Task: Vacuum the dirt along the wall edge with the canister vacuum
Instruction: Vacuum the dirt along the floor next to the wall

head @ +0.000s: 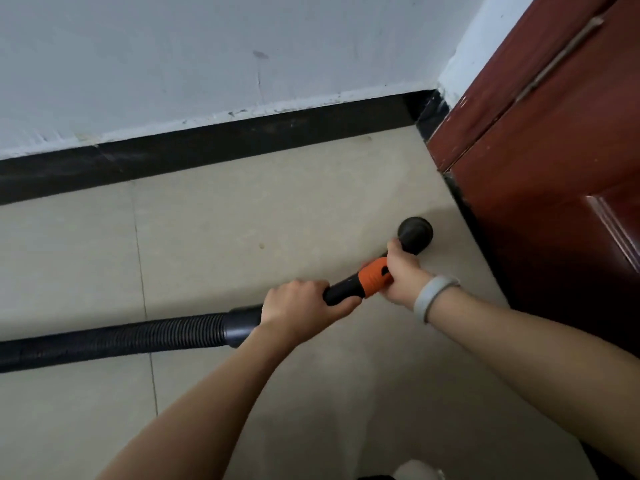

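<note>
A black ribbed vacuum hose [114,339] runs in from the left edge across the beige tile floor. It ends in a black handle tube with an orange collar [372,277] and a round black nozzle [415,233] that points down at the floor near the door. My left hand [301,303] grips the black tube just behind the orange collar. My right hand [403,271] holds the tube between the collar and the nozzle; a pale band circles that wrist. The canister itself is out of view.
A black baseboard [221,143] runs along the foot of the white wall [207,57] into the corner. A dark red wooden door [554,174] stands on the right, its lower edge close to the nozzle. Beige floor tiles [225,216] lie between the hose and the baseboard.
</note>
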Demonstrator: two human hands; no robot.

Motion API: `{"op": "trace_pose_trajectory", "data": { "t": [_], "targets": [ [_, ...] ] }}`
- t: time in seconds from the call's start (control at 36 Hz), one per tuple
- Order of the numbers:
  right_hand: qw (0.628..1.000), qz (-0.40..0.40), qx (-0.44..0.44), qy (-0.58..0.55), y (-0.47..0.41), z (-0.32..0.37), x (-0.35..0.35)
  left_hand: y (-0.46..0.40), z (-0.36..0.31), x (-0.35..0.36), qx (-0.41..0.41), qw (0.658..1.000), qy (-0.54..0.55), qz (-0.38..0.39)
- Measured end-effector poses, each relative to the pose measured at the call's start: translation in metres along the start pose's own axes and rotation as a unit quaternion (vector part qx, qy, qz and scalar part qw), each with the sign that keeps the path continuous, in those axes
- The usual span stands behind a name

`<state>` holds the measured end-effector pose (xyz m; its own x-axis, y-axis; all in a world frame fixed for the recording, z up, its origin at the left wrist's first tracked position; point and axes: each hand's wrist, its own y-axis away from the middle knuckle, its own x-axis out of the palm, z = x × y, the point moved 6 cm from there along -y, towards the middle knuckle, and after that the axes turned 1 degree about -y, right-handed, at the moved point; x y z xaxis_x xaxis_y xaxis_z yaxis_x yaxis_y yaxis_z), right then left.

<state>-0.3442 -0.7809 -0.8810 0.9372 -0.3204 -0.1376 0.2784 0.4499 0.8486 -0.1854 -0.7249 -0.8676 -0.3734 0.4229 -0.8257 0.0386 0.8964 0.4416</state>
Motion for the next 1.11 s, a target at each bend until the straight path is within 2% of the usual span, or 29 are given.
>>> {"op": "trace_pose_trajectory", "data": {
  "t": [0.11, 0.22, 0.33, 0.44, 0.58, 0.67, 0.83, 0.94, 1.11],
  "targets": [
    [0.998, 0.060, -0.007, 0.024, -0.016, 0.042, 0.017, -0.022, -0.016, -0.013, -0.032, 0.998, 0.032, -0.034],
    [0.997, 0.076, -0.002, 0.013, -0.020, 0.051, 0.022, -0.032, -0.019, -0.019, -0.035, 0.998, 0.048, -0.033],
    [0.999, 0.031, -0.010, -0.001, -0.028, 0.046, -0.001, -0.037, -0.030, -0.014, -0.015, 0.999, 0.031, -0.011],
    [0.998, -0.050, -0.032, 0.015, -0.042, 0.034, -0.046, -0.039, -0.054, -0.001, 0.039, 0.998, 0.025, 0.049],
    [0.997, -0.043, -0.007, -0.059, -0.045, 0.018, -0.071, -0.032, -0.068, 0.015, 0.079, 0.996, -0.005, 0.051],
    [0.999, -0.037, -0.033, -0.005, -0.044, 0.039, -0.044, -0.039, -0.054, 0.004, 0.041, 0.998, 0.013, 0.041],
    [0.997, 0.065, -0.033, 0.016, -0.036, 0.070, 0.058, -0.053, 0.005, -0.039, -0.040, 0.998, 0.037, -0.012],
    [0.991, 0.095, -0.050, 0.082, -0.015, 0.051, 0.120, -0.033, 0.063, -0.049, -0.091, 0.993, 0.066, -0.032],
    [0.972, 0.127, -0.064, 0.187, 0.023, -0.012, 0.202, 0.025, 0.154, -0.047, -0.168, 0.978, 0.111, -0.053]
  ]
}}
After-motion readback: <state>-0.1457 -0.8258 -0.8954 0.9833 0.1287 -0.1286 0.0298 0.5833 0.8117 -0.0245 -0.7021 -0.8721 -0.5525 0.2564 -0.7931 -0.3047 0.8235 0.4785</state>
